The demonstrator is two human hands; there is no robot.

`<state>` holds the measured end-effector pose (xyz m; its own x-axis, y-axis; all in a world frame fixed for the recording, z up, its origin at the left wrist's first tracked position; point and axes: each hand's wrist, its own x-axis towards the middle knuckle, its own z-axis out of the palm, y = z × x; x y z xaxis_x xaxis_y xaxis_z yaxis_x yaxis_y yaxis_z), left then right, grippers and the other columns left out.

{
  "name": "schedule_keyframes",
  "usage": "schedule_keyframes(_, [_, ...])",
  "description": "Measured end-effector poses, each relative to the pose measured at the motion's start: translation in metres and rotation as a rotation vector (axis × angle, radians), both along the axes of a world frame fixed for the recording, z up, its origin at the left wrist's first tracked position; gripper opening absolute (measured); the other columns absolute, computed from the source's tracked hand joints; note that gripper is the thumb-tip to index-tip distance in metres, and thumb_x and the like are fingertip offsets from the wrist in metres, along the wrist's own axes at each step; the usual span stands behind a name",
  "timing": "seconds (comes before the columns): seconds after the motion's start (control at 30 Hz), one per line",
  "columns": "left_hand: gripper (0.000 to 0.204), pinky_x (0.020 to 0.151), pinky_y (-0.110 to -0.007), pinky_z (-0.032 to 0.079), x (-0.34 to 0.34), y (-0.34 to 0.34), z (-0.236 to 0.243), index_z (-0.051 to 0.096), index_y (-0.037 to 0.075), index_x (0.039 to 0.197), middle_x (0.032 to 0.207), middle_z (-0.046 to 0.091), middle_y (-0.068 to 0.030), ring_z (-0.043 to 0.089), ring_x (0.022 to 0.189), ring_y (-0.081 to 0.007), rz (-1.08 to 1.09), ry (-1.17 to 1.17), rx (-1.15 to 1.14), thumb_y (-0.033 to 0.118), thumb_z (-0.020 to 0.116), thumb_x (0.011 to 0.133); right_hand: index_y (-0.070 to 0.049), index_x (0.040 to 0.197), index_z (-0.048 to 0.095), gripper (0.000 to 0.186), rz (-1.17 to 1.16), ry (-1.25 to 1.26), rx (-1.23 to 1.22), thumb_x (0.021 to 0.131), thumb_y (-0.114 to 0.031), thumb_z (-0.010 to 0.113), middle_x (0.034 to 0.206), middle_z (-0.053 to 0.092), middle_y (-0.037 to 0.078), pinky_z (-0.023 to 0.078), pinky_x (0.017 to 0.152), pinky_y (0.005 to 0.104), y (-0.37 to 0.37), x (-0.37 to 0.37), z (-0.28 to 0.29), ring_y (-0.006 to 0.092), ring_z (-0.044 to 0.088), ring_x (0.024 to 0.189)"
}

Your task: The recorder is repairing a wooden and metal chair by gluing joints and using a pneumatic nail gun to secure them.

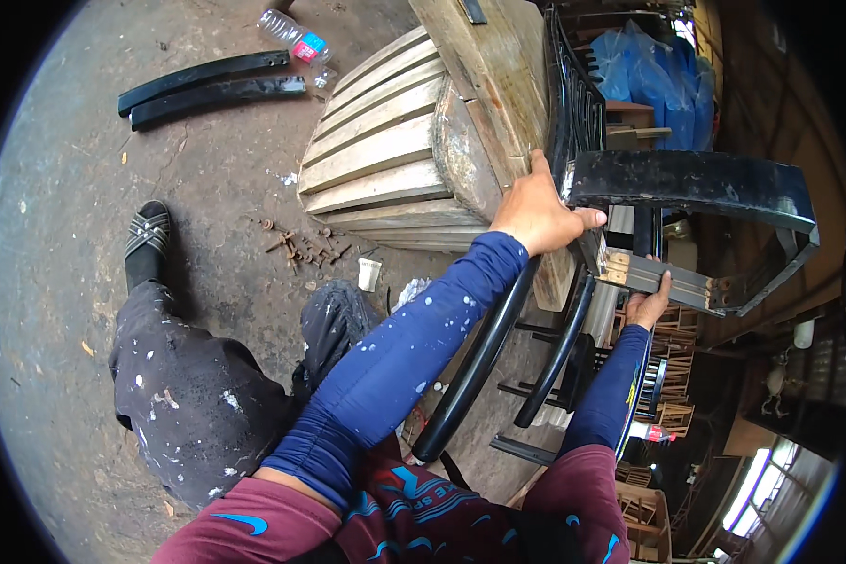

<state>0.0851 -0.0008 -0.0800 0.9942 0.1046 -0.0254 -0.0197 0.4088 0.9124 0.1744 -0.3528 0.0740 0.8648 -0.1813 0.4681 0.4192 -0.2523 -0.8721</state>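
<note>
A black-painted wooden chair frame (696,179) lies on its side over a thick wooden plank (503,80). Beneath the plank is a rounded wooden stand (376,141) with slatted sides. My left hand (536,214) lies at the joint between plank and frame, index finger and thumb stretched apart; its other fingers are partly hidden. My right hand (650,303) is wrapped round an unpainted greyish rail (672,280) of the frame from below, thumb on its face. A black curved leg (479,362) runs down toward my body.
Two black curved wooden pieces (216,80) lie on the concrete floor beside a plastic bottle (291,36). Rusty bolts (303,249) and a white cup (369,274) are near my knee. Blue plastic bags (649,75) and stacked wooden frames (677,357) stand at the right.
</note>
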Motion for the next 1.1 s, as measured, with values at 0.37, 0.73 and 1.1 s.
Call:
schedule_keyframes(0.37, [0.079, 0.100, -0.039, 0.050, 0.008, 0.031, -0.014, 0.057, -0.004, 0.133, 0.116, 0.068, -0.0232, 0.066, 0.111, -0.0335, 0.036, -0.063, 0.191, 0.039, 0.085, 0.072, 0.007, 0.140, 0.037, 0.066, 0.083, 0.182, 0.041, 0.093, -0.028, 0.070, 0.133, 0.058, 0.023, 0.049, 0.106, 0.0495, -0.015, -0.010, 0.008, 0.0349, 0.057, 0.124])
schedule_keyframes(0.73, [0.056, 0.101, -0.034, 0.049, 0.051, 0.048, 0.045, 0.058, 0.009, 0.138, 0.118, 0.070, -0.0188, 0.069, 0.104, -0.0250, 0.037, -0.661, 0.193, 0.021, 0.076, 0.086, -0.002, 0.136, 0.045, 0.057, -0.062, 0.386, 0.027, 0.096, -0.038, 0.064, 0.133, 0.054, 0.022, 0.051, 0.094, 0.0645, -0.015, -0.006, 0.045, 0.0411, 0.055, 0.122])
schedule_keyframes(1.1, [0.071, 0.095, -0.030, 0.051, 0.026, 0.062, 0.100, 0.047, 0.002, 0.142, 0.122, 0.065, -0.0103, 0.063, 0.105, -0.0170, -0.007, -0.921, -0.375, 0.013, 0.082, 0.081, 0.007, 0.122, 0.060, 0.048, -0.229, -0.013, -0.391, 0.087, -0.024, 0.074, 0.114, 0.067, 0.015, 0.056, 0.087, 0.0375, 0.080, -0.009, 0.196, 0.0248, 0.068, 0.096])
